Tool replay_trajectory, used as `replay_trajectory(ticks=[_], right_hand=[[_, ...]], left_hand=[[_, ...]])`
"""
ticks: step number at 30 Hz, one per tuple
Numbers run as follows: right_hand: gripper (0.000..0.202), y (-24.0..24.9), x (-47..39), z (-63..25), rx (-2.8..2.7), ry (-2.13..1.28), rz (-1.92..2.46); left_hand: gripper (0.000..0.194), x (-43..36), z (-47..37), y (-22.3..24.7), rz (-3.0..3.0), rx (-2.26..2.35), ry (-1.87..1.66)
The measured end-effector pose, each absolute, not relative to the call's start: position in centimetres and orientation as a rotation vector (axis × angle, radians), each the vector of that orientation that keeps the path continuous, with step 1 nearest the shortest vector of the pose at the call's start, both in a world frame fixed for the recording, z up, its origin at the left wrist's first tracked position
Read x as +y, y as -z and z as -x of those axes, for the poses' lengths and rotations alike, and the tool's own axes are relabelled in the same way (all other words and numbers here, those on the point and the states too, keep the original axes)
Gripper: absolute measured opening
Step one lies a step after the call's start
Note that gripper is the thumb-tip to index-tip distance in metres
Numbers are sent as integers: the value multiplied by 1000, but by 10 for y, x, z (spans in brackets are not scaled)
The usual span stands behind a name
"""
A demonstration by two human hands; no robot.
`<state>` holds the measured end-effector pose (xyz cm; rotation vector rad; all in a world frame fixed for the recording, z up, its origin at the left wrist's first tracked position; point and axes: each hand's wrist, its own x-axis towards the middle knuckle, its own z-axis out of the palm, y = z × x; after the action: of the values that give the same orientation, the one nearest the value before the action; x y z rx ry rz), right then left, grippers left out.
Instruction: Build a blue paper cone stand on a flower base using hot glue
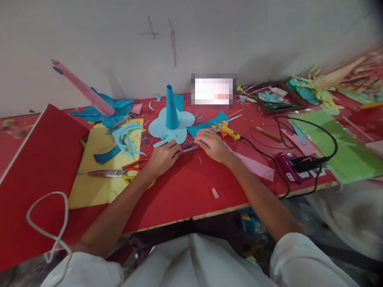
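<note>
A thin pale strip [190, 149] runs between my two hands, low over the red table. My left hand [166, 157] has its fingers closed at the strip's left end. At the other end, the curled fingers of my right hand [212, 145] grip it; their tips are partly hidden. Just beyond my hands stands a blue paper cone [171, 109] on a light blue flower-shaped paper base [155, 125]. A yellow glue gun [229, 130] lies past my right hand, near a darker blue paper piece [196, 130].
Left are scissors [110, 173] on yellow sheets [86, 187] and a pink paper cone [83, 87] on blue petals. Right are a purple power adapter [287, 165] with black cables, green sheets [347, 139] and a tray [302, 104]. A blurred-out bright rectangle [212, 91] stands behind.
</note>
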<state>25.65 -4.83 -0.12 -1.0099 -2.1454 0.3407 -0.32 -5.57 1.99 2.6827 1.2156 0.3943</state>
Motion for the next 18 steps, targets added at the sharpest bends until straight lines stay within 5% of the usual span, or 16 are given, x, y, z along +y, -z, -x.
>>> replay_trajectory(ticks=[18], right_hand=[[24, 10, -43, -260, -2323, -400, 959]], left_hand=[[23, -53, 5, -11, -2741, 1167, -513]])
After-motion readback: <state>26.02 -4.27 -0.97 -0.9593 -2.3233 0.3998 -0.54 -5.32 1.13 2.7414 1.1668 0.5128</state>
